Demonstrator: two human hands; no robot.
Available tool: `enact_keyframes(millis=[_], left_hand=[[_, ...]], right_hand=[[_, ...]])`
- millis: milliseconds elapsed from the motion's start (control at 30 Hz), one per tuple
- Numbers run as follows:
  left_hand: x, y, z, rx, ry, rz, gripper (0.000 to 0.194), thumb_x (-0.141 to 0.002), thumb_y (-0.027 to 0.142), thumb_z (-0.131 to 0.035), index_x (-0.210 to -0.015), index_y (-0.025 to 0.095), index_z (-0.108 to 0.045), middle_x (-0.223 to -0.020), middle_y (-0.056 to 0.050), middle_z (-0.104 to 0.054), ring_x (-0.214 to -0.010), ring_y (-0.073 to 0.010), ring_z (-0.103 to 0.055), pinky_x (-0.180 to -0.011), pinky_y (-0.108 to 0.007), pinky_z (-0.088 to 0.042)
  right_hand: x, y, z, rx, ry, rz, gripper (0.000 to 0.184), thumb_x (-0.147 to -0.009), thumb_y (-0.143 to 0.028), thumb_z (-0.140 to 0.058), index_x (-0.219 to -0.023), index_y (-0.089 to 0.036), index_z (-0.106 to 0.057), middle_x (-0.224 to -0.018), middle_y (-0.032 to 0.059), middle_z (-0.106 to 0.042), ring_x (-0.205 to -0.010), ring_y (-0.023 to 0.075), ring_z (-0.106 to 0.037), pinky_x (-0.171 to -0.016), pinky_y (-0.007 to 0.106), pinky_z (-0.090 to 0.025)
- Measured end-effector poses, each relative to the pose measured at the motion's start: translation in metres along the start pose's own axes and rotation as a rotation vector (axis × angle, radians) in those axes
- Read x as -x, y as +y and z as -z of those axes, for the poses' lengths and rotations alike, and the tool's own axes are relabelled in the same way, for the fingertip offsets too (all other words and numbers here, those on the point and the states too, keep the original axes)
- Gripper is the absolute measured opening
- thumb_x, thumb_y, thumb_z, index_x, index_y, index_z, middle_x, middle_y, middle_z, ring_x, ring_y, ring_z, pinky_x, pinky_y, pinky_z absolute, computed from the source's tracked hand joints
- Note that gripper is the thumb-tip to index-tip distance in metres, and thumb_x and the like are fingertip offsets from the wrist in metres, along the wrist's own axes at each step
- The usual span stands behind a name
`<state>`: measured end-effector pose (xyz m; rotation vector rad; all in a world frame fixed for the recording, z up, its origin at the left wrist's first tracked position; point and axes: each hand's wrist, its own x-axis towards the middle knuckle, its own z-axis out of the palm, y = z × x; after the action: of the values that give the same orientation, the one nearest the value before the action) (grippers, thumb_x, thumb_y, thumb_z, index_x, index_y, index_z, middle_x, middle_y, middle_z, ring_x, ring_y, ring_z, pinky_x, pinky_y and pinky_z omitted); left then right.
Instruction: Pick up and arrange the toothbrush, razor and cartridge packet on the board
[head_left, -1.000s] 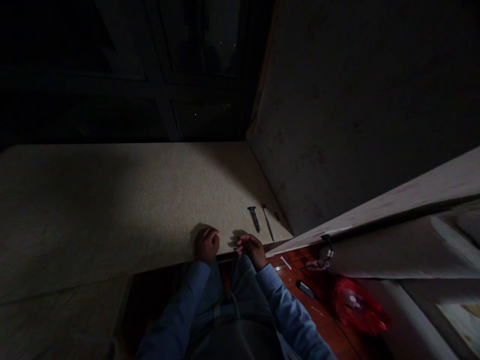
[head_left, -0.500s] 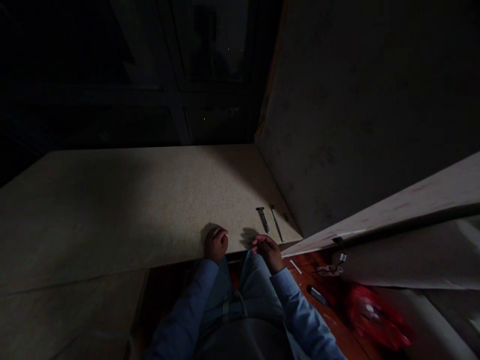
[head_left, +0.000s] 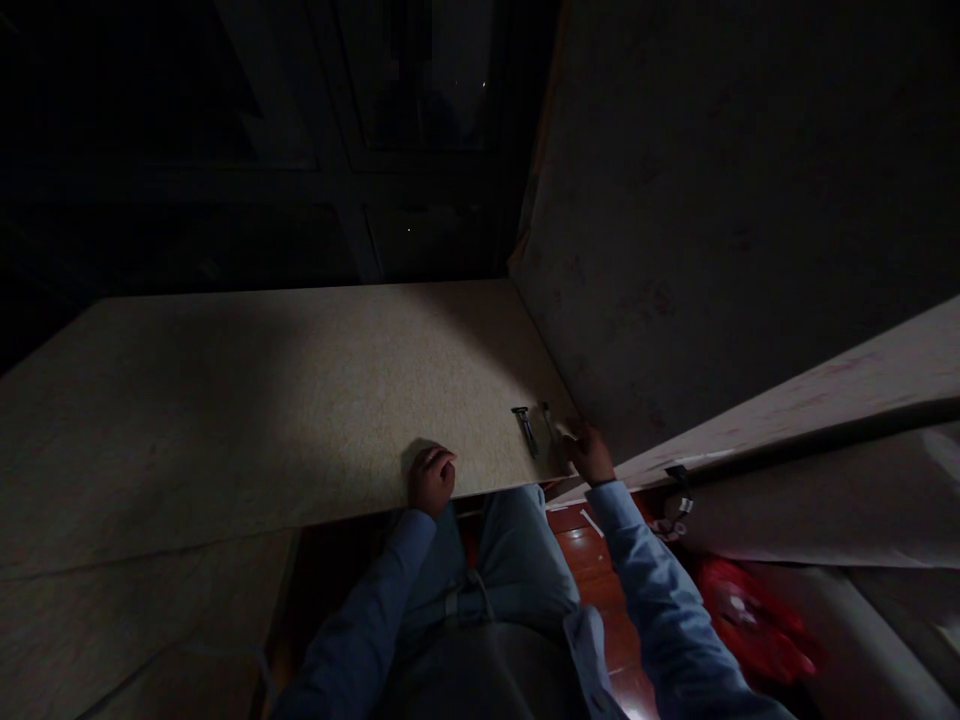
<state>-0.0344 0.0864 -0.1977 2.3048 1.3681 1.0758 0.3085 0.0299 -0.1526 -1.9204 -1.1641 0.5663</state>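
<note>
Curled into a loose fist, my left hand (head_left: 433,481) rests at the front edge of the pale tabletop (head_left: 322,400); nothing shows in it. My right hand (head_left: 591,455) is at the table's right front corner, fingers pointing down and left. Its fingertips are dim and blurred, so whether they grip anything cannot be made out. Just left of them lies a thin stick that looks like a toothbrush (head_left: 547,412), its lower end partly hidden by the hand. A dark razor (head_left: 526,430) lies further left, its head pointing away from me.
A patterned wall panel (head_left: 675,250) rises along the table's right side. Dark window panes (head_left: 427,240) stand behind the table. On the right, a red plastic bag (head_left: 750,620) lies above the reddish floor (head_left: 592,560), near a pale strip (head_left: 592,522).
My right hand has moved right and slightly up, from the front edge to beside the toothbrush. It now covers the spot where a small dark piece lay. My left hand has stayed put.
</note>
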Motion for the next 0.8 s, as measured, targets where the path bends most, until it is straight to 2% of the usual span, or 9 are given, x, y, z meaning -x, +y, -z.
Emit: enact_keyframes(millis=[67,200,300,400,533,700,800], left_hand=[[0.000,0.000,0.000,0.002,-0.004,0.010,0.025,-0.083,0.010,-0.052,-0.084,0.023,-0.074,-0.090,-0.006,-0.073,-0.091,-0.0232,-0.066,-0.086,-0.038,-0.056],[0.000,0.001,0.000,-0.002,-0.017,0.024,0.025,-0.082,0.010,-0.053,-0.083,0.024,-0.074,-0.090,-0.006,-0.073,-0.091,-0.0235,-0.066,-0.087,-0.038,-0.056],[0.000,0.002,0.000,-0.010,-0.019,0.029,0.025,-0.082,0.010,-0.053,-0.083,0.024,-0.074,-0.090,-0.006,-0.073,-0.091,-0.0234,-0.066,-0.087,-0.038,-0.056],[0.000,0.003,0.000,-0.015,-0.017,0.034,0.025,-0.082,0.011,-0.053,-0.083,0.023,-0.074,-0.090,-0.007,-0.073,-0.092,-0.0242,-0.065,-0.088,-0.039,-0.055],[0.001,0.004,0.000,-0.017,-0.018,0.041,0.025,-0.083,0.012,-0.052,-0.084,0.023,-0.074,-0.091,-0.007,-0.073,-0.092,-0.0248,-0.065,-0.087,-0.039,-0.055],[0.001,0.005,0.000,-0.011,-0.020,0.039,0.024,-0.083,0.012,-0.053,-0.084,0.023,-0.075,-0.091,-0.007,-0.074,-0.091,-0.0254,-0.065,-0.087,-0.040,-0.055],[0.000,0.007,0.000,-0.008,-0.023,0.038,0.025,-0.083,0.012,-0.053,-0.084,0.024,-0.075,-0.091,-0.007,-0.074,-0.091,-0.0251,-0.065,-0.087,-0.040,-0.055]], right_hand=[[-0.017,-0.003,-0.002,0.107,-0.025,0.009,0.042,-0.072,-0.025,-0.063,-0.112,-0.013,-0.071,-0.112,0.0185,-0.073,-0.095,0.0289,-0.068,-0.085,0.038,-0.053],[-0.052,-0.011,-0.007,0.274,-0.109,0.033,0.042,-0.073,-0.014,-0.061,-0.114,-0.016,-0.072,-0.109,0.0160,-0.075,-0.096,0.0273,-0.069,-0.086,0.034,-0.052],[-0.072,-0.016,-0.013,0.379,-0.164,0.058,0.039,-0.075,-0.012,-0.060,-0.112,-0.012,-0.073,-0.107,0.0170,-0.076,-0.096,0.0263,-0.068,-0.085,0.033,-0.052],[-0.083,-0.019,-0.017,0.478,-0.201,0.066,0.026,-0.081,-0.014,-0.060,-0.102,-0.008,-0.075,-0.102,0.0204,-0.076,-0.094,0.0251,-0.069,-0.082,0.031,-0.049],[-0.083,-0.020,-0.019,0.563,-0.253,0.079,0.021,-0.086,-0.014,-0.057,-0.096,-0.012,-0.076,-0.099,0.0171,-0.077,-0.091,0.0211,-0.069,-0.079,0.027,-0.048],[-0.068,-0.027,-0.011,0.602,-0.289,0.111,0.030,-0.084,-0.007,-0.056,-0.109,-0.012,-0.073,-0.113,0.0172,-0.075,-0.099,0.0202,-0.070,-0.083,0.024,-0.049],[-0.056,-0.033,-0.002,0.617,-0.283,0.111,0.033,-0.086,-0.011,-0.057,-0.114,-0.016,-0.072,-0.117,0.0152,-0.075,-0.105,0.0215,-0.070,-0.084,0.024,-0.049]])
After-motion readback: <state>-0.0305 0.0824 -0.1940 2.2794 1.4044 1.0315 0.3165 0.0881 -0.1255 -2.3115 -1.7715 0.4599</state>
